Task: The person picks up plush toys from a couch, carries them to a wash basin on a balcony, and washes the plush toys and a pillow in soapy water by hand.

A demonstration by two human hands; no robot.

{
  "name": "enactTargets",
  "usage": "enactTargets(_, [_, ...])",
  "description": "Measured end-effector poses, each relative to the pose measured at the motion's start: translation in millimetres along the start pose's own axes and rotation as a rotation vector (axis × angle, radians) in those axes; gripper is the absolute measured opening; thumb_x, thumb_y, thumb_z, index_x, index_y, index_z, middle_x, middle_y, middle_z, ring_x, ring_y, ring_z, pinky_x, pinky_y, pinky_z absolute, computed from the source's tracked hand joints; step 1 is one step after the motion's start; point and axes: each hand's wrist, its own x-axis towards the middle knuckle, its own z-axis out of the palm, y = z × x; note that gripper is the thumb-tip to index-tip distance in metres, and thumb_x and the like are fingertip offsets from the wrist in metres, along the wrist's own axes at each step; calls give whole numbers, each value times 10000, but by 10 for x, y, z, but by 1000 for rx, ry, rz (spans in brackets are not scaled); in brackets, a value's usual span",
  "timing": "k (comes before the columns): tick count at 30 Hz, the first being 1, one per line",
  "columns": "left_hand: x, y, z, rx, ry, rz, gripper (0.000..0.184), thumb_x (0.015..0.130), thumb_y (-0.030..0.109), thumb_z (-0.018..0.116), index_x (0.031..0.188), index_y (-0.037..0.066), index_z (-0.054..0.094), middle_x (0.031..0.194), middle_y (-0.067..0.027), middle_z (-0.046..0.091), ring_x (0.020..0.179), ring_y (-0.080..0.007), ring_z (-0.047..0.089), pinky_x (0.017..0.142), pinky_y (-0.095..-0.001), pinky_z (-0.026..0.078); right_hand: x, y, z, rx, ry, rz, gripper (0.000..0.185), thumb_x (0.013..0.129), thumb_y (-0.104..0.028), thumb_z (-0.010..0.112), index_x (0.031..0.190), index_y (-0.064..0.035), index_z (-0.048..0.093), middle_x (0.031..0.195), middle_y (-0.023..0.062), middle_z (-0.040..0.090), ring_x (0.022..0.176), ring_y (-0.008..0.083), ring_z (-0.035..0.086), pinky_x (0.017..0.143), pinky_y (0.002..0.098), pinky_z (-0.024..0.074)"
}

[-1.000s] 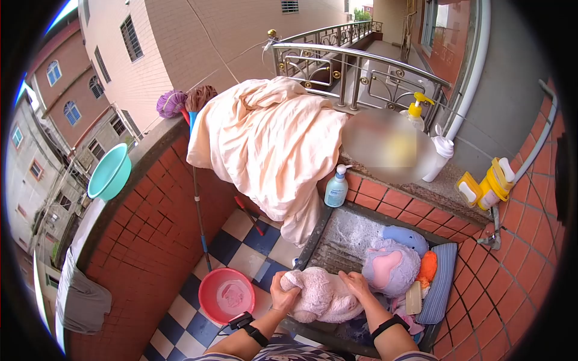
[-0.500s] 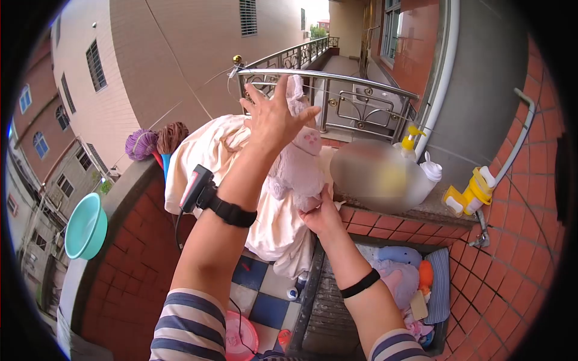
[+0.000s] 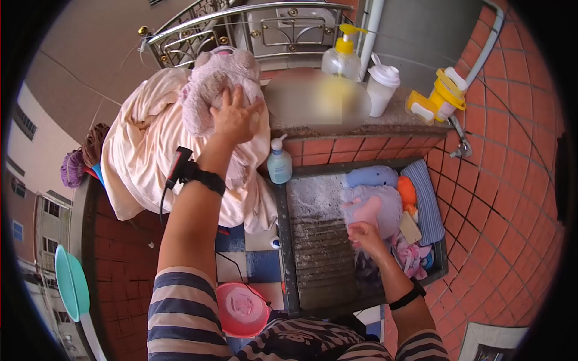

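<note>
My left hand (image 3: 235, 115) lies on a fluffy pale pink plush toy (image 3: 201, 90), its fingers spread over the fur. Beneath the toy, a cream cloth (image 3: 141, 138) drapes down in folds. Low in the sink, my right hand (image 3: 368, 236) is closed at the pink part of a lavender plush toy (image 3: 385, 207); the fingertips are partly hidden. Beside that toy are a blue plush (image 3: 372, 175), an orange piece (image 3: 407, 191) and a tan block (image 3: 410, 227).
The dark-rimmed sink (image 3: 289, 253) has a ridged washboard (image 3: 325, 259) with suds. A light-blue pump bottle (image 3: 279, 161) stands at its corner. The ledge holds a yellow-topped pump bottle (image 3: 342, 57) and white cup (image 3: 383, 87). A pink basin (image 3: 226, 307) sits on the floor.
The pink plush toy, held upright before, now lies back on the cream cloth. My left hand has come down onto it. My right hand has left it and moved down into the sink. The view tilts lower.
</note>
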Motion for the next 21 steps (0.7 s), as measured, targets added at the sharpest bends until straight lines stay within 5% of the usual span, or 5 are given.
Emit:
enactTargets(5, [-202,193,-114,45,16,-44,642,699,226,695,1310,332,532,1518,-139,274,1385,-441,226,952,-690,337,-258,496,-1265,-334,711,-362,281,781,-105,711,1018,23,631,867,151,681,774,228,667,705,325,519])
enactTargets(9, [-423,-102,36,-467,465,75,395,799,85,600,1189,140,638,1296,-158,552,1246,-365,478,996,-389,425,-189,1051,-1779,-307,677,-120,299,765,-115,728,1024,12,646,900,133,686,816,207,663,714,324,519])
enactTargets(11, [-803,175,42,-433,551,51,334,820,50,571,1143,83,650,1224,-156,590,1164,-329,543,953,-400,446,-217,1329,-1831,-610,643,-77,355,732,-169,761,1028,-6,654,893,160,687,801,255,671,709,352,523])
enactTargets(14, [-1729,1322,376,-639,252,-19,314,800,13,575,1105,37,646,1088,-130,633,1029,-268,595,874,-369,470,-263,1828,-1708,-570,177,94,373,689,-253,787,973,-37,677,875,176,670,843,313,655,761,405,508])
enactTargets(21, [-2892,3611,1273,-1114,-490,-184,263,766,39,602,1018,50,674,921,-143,657,772,-249,663,685,-359,540,-455,1478,-1495,-890,293,-45,391,674,-245,796,1000,-80,658,1058,200,576,1027,360,568,835,447,484])
